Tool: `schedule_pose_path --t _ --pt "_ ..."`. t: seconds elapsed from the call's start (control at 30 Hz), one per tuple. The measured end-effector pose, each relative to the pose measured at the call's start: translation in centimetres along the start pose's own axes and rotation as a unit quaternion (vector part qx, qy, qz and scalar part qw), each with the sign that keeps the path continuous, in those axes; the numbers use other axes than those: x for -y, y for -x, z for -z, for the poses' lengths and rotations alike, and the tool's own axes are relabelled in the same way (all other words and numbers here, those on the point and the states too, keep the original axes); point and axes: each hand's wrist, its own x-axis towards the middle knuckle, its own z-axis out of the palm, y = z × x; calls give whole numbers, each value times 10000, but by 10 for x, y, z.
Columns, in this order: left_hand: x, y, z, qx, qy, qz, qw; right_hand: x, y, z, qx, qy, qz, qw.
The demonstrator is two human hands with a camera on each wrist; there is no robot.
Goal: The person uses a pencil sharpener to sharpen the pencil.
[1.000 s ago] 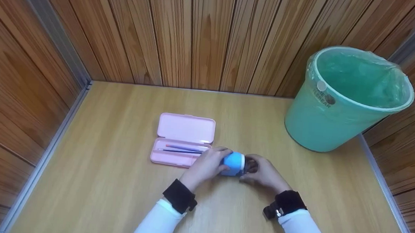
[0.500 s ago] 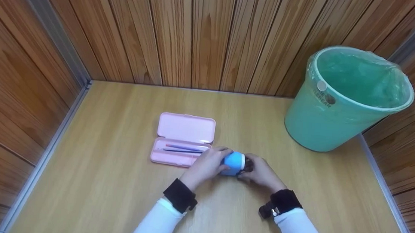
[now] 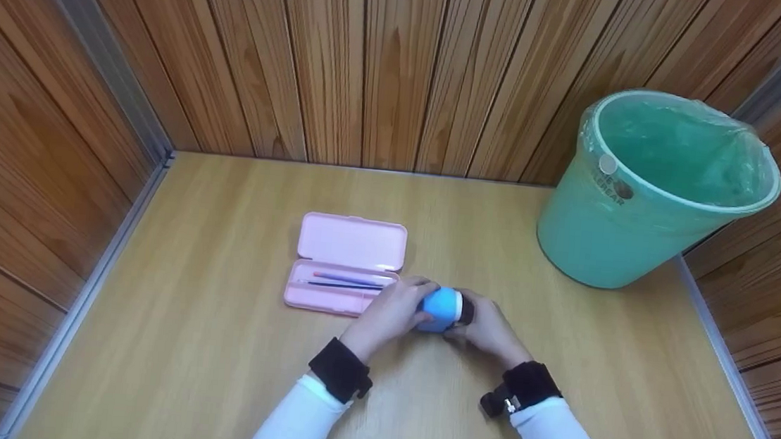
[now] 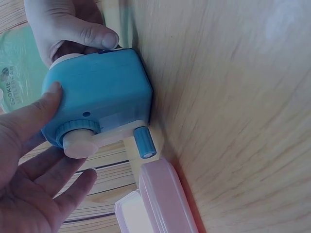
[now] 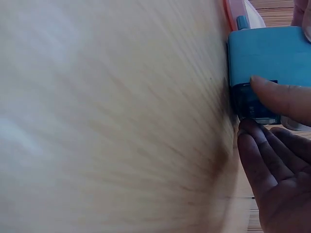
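Note:
A blue hand-crank pencil sharpener (image 3: 439, 309) rests on the table between both hands. My left hand (image 3: 393, 312) grips its crank side, the thumb laid on the blue body in the left wrist view. The white crank arm with its blue knob (image 4: 145, 142) points toward the pink case. On the opposite side, my right hand (image 3: 492, 329) pinches the dark see-through shavings drawer (image 5: 250, 103) with thumb and fingertips. That drawer sits mostly inside the sharpener's body. The other fingers partly hide its lower end.
Left of the sharpener lies an open pink pencil case (image 3: 352, 241), with slim pencils (image 3: 349, 285) in its tray. A green bin (image 3: 616, 225) lined with a clear bag stands at the back right. Wood-panelled walls (image 3: 396, 71) enclose the table.
My right hand has shifted left toward the sharpener, bringing the drawer in against the body. The left hand and sharpener have stayed nearly still.

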Motion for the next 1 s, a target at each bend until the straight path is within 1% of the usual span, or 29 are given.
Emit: schedule_pose_path --t 0.1,0.2,0.27,0.3,0.37,0.47,0.57,0.63,0.77,0.9,1.0 --pt "0 0 0 43 21 46 10000 4 2 0 72 21 -134 9999" --pt "0 0 -1 50 10 39 10000 11 4 1 115 227 -180 9995" --pt "0 0 -1 28 -9 -13 10000 17 6 0 16 542 -16 9985" --pt "1 0 -2 9 -58 -48 10000 19 7 0 -74 741 136 9971" --pt "2 -1 -3 -48 -182 -120 9998 24 8 -1 -323 1192 472 9912" --pt "2 -1 -3 -73 -364 -176 9992 29 10 -3 -664 1841 950 9760" --pt "2 -2 -2 -32 -538 -182 9984 31 11 -3 -850 2248 1162 9637" --pt "2 -3 -1 8 -654 -157 9977 32 10 -2 -892 2418 1196 9588" --pt "2 -8 1 37 -912 -72 9958 34 3 1 -898 2618 1141 9541" --pt "6 -18 1 -147 -1201 -181 9925 32 -8 5 -919 2774 1140 9495" --pt "10 -26 0 -335 -1361 -271 9898 31 -18 8 -885 2807 1076 9496"
